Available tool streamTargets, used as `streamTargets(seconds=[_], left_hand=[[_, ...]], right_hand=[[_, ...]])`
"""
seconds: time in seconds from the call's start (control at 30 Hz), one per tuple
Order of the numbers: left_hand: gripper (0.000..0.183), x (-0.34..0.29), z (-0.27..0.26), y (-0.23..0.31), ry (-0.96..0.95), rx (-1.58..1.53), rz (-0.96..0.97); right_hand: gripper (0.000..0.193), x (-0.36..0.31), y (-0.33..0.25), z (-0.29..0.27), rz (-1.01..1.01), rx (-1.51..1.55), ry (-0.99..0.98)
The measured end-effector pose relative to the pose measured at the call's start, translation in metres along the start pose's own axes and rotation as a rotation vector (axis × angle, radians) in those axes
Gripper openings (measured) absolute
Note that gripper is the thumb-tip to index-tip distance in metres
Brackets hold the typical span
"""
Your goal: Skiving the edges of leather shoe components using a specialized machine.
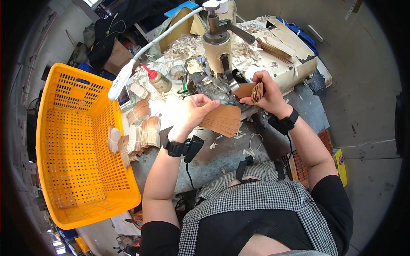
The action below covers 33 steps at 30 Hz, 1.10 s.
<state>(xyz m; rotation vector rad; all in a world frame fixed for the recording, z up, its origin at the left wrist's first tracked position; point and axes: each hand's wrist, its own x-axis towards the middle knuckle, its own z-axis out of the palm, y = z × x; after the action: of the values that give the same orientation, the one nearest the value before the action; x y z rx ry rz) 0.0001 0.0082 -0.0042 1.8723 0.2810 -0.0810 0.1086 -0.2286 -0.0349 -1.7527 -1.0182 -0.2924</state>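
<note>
My left hand [197, 112] is closed on a fan of flat brown leather-like pieces [224, 121], thumb on top. To its right, my right hand [272, 97] grips a curled stack of similar brown pieces [257, 91]. One of these pieces reaches left to the metal foot of a cream-coloured bench machine [217, 52]. The foot covers that piece's far end. Both hands are just in front of the machine, over the near edge of its work table.
An orange plastic basket [128, 181] stands at the left. Tied bundles of pieces [150, 131] lie beside it, near a red-tipped bottle [160, 81]. A white lamp [124, 81] arches overhead. Pale shavings [181, 47] surround the machine; a brown stack [275, 50] lies behind right.
</note>
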Motion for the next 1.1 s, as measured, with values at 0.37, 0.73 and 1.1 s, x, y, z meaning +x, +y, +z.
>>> streamTargets(seconds=[0.37,0.73,1.1], left_hand=[[0.028,-0.002,0.002,0.001,0.013,-0.025,0.014],[0.026,0.0,0.005,-0.006,0.027,-0.088,0.026],[0.023,-0.001,0.006,-0.008,0.005,-0.118,0.023]], right_hand=[[0.055,0.0,-0.001,0.0,0.018,-0.054,0.006],[0.048,0.002,-0.002,0.002,-0.075,-0.09,0.036],[0.043,0.003,-0.005,0.004,-0.07,-0.128,0.048]])
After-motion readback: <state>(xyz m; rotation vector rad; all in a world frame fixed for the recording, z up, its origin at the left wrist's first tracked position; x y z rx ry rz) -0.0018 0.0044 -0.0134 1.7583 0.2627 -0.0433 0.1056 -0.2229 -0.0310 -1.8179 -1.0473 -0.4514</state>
